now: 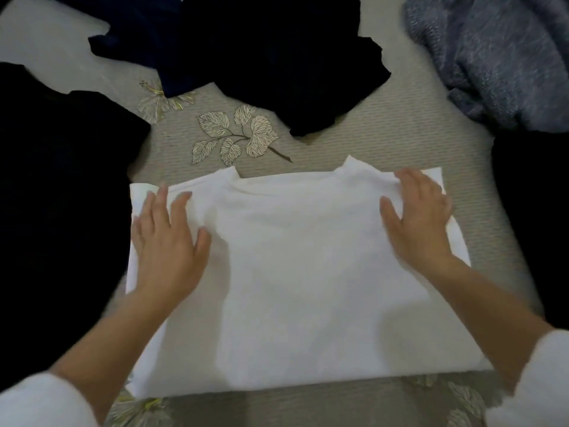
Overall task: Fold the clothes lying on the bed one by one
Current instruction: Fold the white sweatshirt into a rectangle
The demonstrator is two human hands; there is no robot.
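The black garment (61,186) on the left runs off the left edge, too dark to tell its kind — so does the black cloth (532,217) at the right edge. The dark pile (261,57) and the blue-grey knit (498,57) are cut by the top edge. The left sleeve (40,402) and the right sleeve (535,383) are blurred, cut off below.

A shirt (301,272) is spread on the bed (385,134), the left hand (167,241) laid on its left side, the right hand (418,217) on its right. Behind it a pile (261,57) is heaped; a sweater (498,57), farther right.
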